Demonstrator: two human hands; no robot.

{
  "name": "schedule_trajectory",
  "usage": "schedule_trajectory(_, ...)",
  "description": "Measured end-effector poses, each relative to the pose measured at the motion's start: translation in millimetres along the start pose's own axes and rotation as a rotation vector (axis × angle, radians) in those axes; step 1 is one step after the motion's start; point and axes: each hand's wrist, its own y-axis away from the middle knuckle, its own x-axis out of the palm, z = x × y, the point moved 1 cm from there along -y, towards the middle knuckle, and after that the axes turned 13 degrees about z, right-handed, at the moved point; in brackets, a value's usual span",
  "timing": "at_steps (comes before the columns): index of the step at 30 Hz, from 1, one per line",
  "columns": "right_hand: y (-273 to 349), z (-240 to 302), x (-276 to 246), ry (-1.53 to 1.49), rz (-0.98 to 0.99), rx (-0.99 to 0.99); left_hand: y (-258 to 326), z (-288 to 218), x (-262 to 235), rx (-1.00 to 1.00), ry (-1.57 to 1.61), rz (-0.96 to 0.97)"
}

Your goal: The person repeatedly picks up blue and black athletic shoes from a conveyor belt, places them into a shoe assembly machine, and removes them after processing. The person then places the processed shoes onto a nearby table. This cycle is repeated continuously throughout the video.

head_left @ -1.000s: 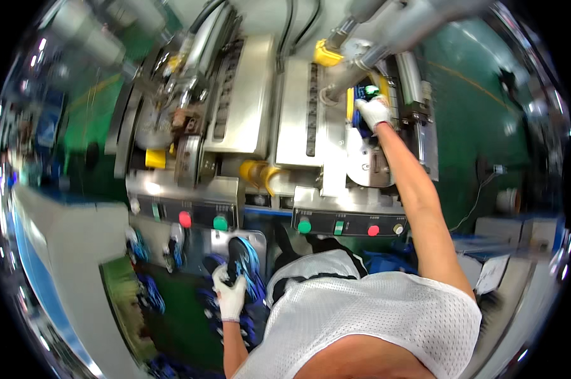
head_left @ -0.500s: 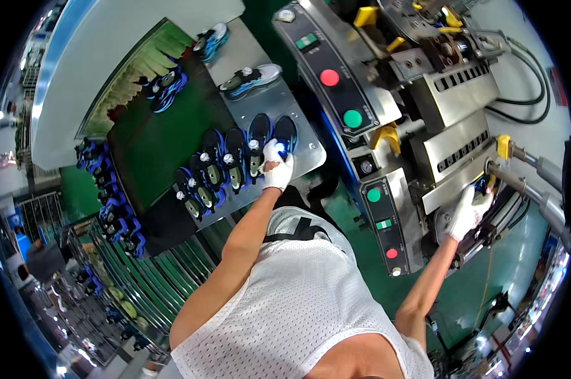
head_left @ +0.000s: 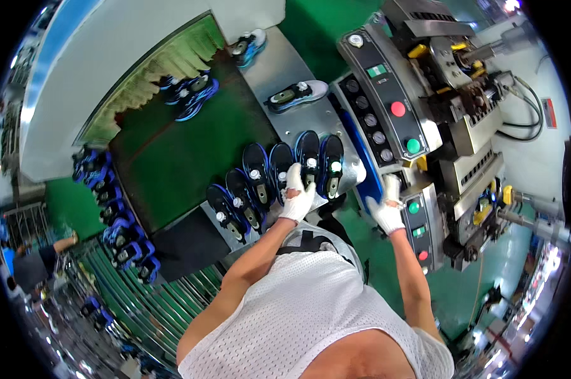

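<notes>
My left hand (head_left: 298,201), in a white glove, is over the near side of a row of black shoes with blue edging. Its thumb and fingers are spread beside a shoe (head_left: 281,158) in the middle of the row; whether it touches that shoe I cannot tell. The rightmost shoe (head_left: 332,151) stands just beyond it. In the openings of the shoes show olive-grey inserts with white round knobs. My right hand (head_left: 386,211), also gloved in white, is beside the machine's lower control panel (head_left: 418,221), thumb and fingers apart, nothing seen in it.
A dark green conveyor belt (head_left: 184,158) runs under a fringed curtain (head_left: 153,76), with shoes (head_left: 194,95) near it. A grey-white shoe (head_left: 298,95) lies on the metal ledge (head_left: 279,63). More shoes (head_left: 118,215) line the left. The steel machine (head_left: 471,139) stands on the right.
My right hand has left the machine's lower part and come back towards me, beside the control panel. My left hand has let go of the rightmost shoe and moved left along the row. The view has shifted.
</notes>
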Motion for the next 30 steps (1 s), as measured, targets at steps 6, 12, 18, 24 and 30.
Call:
schedule_trajectory(6, -85, 108, 124, -0.286, 0.059, 0.274, -32, 35, 33, -0.306, -0.082, 0.228)
schedule_trajectory(12, -98, 119, 128, -0.360, -0.075, 0.381, -48, 5, 6, -0.196, -0.139, 0.119)
schedule_trajectory(18, -100, 101, 110, -0.648, -0.012, 0.496, -86, -4, -19, -0.263, 0.222, 0.233)
schedule_trajectory(24, 12, 69, 58, -1.081, -0.095, 0.598, -90, -64, -37, -0.104, -0.134, 0.758)
schedule_trajectory(30, 180, 63, 38, -1.455, -0.547, 0.983, -7, -204, 55, 0.141, -0.375, 1.153)
